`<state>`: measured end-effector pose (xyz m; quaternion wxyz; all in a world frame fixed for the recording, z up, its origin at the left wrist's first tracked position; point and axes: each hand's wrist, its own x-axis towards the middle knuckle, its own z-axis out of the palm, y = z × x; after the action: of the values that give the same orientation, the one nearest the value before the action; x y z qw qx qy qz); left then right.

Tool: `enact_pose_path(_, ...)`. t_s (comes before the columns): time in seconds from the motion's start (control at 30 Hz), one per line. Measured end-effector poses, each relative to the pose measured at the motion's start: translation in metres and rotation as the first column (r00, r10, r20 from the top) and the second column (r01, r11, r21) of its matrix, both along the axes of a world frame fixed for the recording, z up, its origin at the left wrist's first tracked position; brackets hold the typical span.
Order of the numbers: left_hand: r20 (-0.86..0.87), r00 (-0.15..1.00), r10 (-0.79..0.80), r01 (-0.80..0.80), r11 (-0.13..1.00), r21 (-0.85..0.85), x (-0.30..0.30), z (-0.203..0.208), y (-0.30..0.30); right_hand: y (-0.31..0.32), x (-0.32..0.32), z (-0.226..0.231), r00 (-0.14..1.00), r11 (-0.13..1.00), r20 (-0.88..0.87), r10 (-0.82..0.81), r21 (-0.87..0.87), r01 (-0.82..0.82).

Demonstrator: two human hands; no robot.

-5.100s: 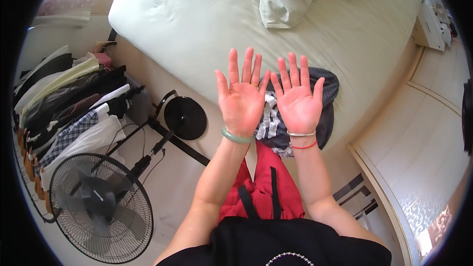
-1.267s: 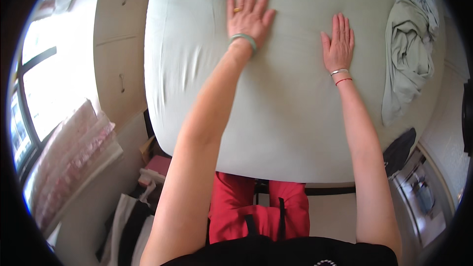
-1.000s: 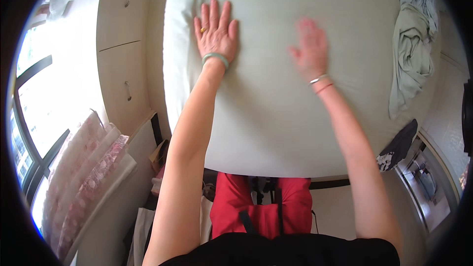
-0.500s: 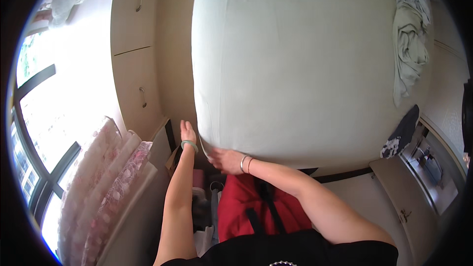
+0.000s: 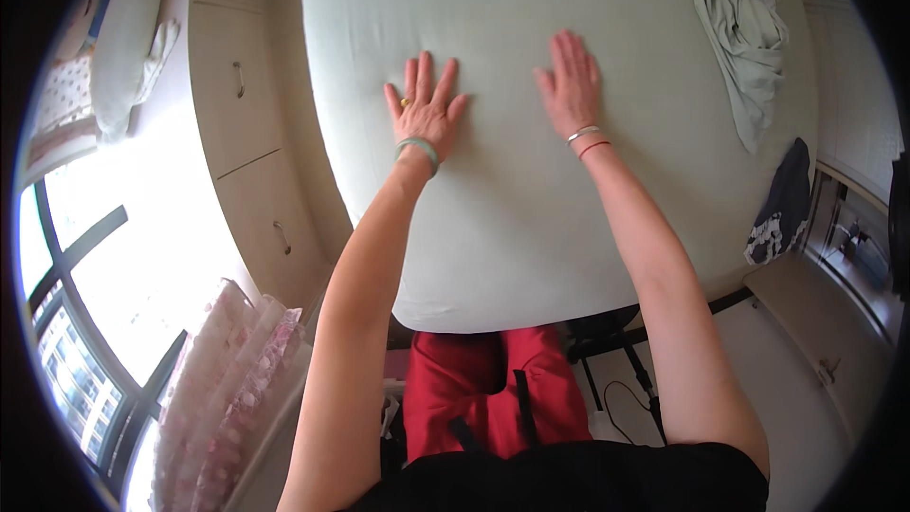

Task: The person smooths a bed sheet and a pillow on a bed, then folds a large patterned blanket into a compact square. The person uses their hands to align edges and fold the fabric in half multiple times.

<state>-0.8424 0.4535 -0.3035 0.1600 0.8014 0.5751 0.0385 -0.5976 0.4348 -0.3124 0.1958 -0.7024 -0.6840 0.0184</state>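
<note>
A pale green fitted sheet (image 5: 493, 228) covers the mattress in front of me, drawn mostly smooth, with faint creases near its left side. My left hand (image 5: 427, 106) rests palm down on it with the fingers spread; a green bangle circles that wrist and a ring is on one finger. To the right, my right hand (image 5: 571, 85) is also palm down on the sheet, its fingers stretched forward and the thumb apart. A silver bracelet and a red cord are on that wrist. Neither hand holds anything.
Crumpled pale green fabric (image 5: 741, 38) lies along the bed's right side, with a dark cloth (image 5: 785, 199) at the near right corner. Cabinets (image 5: 248, 161) line the left, beside a bright window. Pink lace curtain fabric (image 5: 232, 398) hangs at lower left.
Both hands have left the mattress's near left corner and moved forward onto its top, the right hand also shifting rightward. The sheet's near left corner now lies over the mattress edge.
</note>
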Motion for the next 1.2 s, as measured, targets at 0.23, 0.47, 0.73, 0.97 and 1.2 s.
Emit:
enact_pose_path(0.23,-0.161,0.982,-0.096,0.085,0.994,-0.075,-0.087,-0.017,-0.059,-0.137,-0.149,-0.003,0.79,0.741,-0.226,0.57,-0.273,-0.613)
enact_pose_path(0.47,-0.051,0.935,-0.351,0.315,0.888,-0.333,-0.152,0.006,-0.062,-0.151,-0.205,0.035,0.782,0.782,-0.487,0.389,-0.275,-0.56)
enact_pose_path(0.73,0.115,0.824,-0.555,0.561,0.828,-0.023,-0.061,0.054,0.149,0.051,-0.146,0.046,0.857,0.875,-0.22,-0.466,-0.26,0.409)
enact_pose_path(0.97,-0.356,0.616,-0.703,0.654,0.708,-0.266,-0.054,0.024,0.232,0.079,-0.162,0.002,0.891,0.806,0.064,-0.449,-0.401,0.435)
enact_pose_path(1.2,-0.379,0.571,-0.728,0.627,0.685,-0.371,-0.042,0.021,0.238,0.083,-0.161,-0.003,0.86,0.783,0.035,-0.509,-0.397,0.479)
